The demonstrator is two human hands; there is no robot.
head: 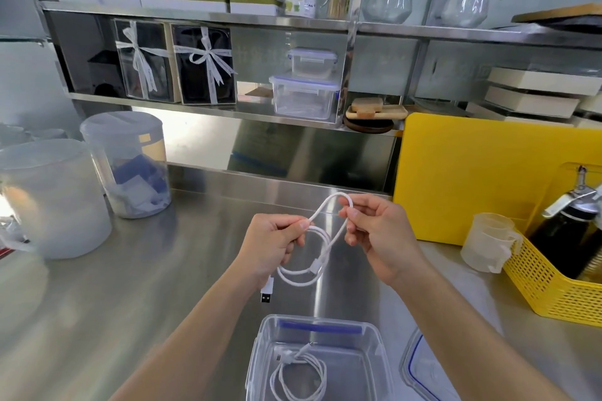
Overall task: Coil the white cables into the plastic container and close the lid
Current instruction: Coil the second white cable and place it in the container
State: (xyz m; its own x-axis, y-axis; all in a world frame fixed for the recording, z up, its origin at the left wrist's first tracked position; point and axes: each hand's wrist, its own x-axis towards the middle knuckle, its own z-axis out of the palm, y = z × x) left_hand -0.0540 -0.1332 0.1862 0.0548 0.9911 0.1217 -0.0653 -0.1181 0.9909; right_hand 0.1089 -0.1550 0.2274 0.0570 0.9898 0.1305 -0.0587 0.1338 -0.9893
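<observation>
Cable (321,239) looped between our hands, left hand (272,246) and right hand (379,238) both pinching it; open plastic container (260,352) sits directly below, nearer us.

Plastic container (257,355), its coiled cable (301,374) and lid (411,365), all cut off by the bottom edge.

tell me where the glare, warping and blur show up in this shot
Head view: strong glare on the steel counter and a blown-out patch at the left edge; wide-angle warping bends the shelves; the cable and both hands are fairly sharp, the lid softer.
</observation>
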